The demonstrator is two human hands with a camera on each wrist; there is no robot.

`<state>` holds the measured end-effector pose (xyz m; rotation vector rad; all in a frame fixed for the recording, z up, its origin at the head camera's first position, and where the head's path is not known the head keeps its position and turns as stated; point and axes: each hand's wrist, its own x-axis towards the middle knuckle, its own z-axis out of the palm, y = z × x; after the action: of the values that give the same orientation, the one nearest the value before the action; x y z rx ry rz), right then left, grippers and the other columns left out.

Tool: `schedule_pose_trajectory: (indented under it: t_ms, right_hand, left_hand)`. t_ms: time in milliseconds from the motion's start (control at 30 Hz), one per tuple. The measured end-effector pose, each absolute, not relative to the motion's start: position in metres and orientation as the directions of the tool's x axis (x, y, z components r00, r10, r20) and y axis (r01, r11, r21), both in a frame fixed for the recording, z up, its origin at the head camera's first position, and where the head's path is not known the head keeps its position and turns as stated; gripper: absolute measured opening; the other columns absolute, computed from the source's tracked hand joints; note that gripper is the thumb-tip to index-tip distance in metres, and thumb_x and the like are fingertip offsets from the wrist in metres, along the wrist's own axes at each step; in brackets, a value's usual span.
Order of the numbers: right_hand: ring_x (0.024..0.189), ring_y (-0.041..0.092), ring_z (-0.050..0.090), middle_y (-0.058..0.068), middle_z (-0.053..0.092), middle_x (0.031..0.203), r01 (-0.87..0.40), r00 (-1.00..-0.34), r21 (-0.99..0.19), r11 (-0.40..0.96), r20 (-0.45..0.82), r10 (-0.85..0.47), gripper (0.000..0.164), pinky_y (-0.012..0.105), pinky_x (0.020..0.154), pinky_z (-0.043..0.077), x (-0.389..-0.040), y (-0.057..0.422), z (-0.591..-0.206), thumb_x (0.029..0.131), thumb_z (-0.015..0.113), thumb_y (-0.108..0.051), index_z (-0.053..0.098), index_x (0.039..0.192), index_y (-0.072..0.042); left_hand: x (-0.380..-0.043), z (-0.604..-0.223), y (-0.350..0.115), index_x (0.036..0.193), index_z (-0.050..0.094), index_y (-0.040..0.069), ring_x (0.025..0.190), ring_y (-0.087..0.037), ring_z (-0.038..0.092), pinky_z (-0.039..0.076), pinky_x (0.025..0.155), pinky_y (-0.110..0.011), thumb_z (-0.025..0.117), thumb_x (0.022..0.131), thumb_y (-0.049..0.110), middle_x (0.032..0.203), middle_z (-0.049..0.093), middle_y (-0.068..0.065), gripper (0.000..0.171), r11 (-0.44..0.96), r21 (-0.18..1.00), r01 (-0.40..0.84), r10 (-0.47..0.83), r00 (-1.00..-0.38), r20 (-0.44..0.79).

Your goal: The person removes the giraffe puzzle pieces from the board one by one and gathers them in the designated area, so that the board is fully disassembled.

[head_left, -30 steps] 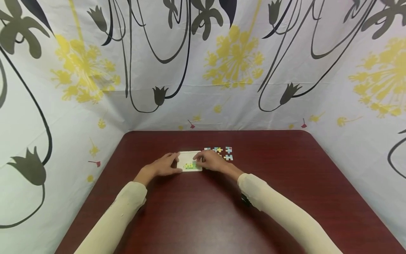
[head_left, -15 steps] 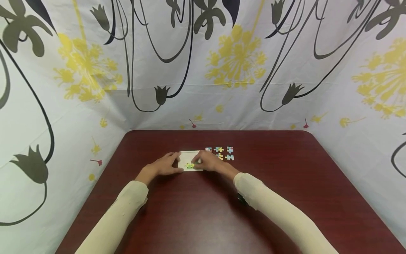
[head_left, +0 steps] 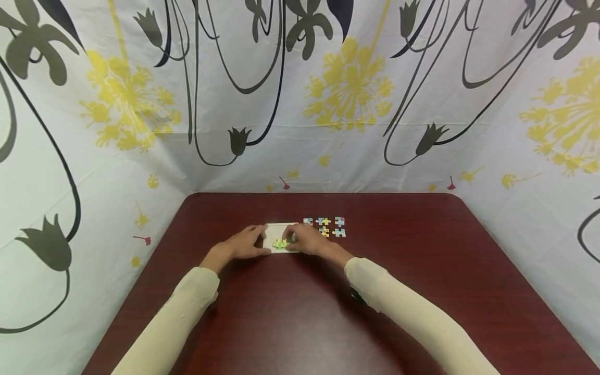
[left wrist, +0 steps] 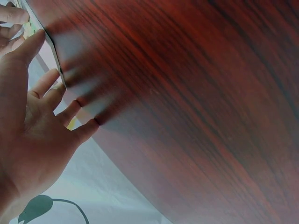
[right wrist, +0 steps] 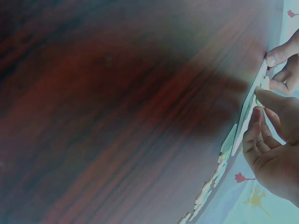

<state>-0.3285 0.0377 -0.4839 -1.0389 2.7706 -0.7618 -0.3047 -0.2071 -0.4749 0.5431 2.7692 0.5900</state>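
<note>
A small white puzzle board [head_left: 275, 231] lies near the far side of the table, with yellow-green puzzle pieces [head_left: 279, 244] along its near part. My left hand [head_left: 241, 245] rests at the board's left end, thumb at the near corner and fingers by the far corner. Its fingers look spread and fairly straight in the left wrist view. Over the board's right part, my right hand [head_left: 307, 239] pinches a small greenish puzzle piece [right wrist: 258, 101] between thumb and fingers. That hand covers the board's right edge and most of the piece.
Several loose puzzle pieces [head_left: 324, 221] lie in rows right of the board, partly behind my right hand. The dark red table [head_left: 300, 312] reaches back to a white patterned cloth [head_left: 300, 156], which also hangs on both sides.
My right hand has shifted slightly left over the board's near right part, uncovering more loose pieces behind it. My left hand keeps its place at the board's left end.
</note>
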Motion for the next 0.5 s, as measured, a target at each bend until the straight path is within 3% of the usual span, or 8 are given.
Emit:
schedule_pose_trajectory:
  t_ms: [500]
  right_hand:
    - [0.095, 0.016, 0.074, 0.003, 0.077, 0.100, -0.611, -0.748, -0.557, 0.563, 0.173, -0.640, 0.011, 0.028, 0.079, 0.058, -0.3224, 0.0438, -0.4820, 0.098, 0.072, -0.009, 0.072, 0.109, -0.010]
  left_hand:
    - [-0.3043, -0.4745, -0.2061, 0.150, 0.044, 0.011, 0.149, -0.037, 0.035, 0.039, 0.111, -0.058, 0.071, 0.097, 0.047, 0.158, 0.038, -0.020, 0.069, 0.846, 0.435, 0.308, 0.412, -0.896, -0.168]
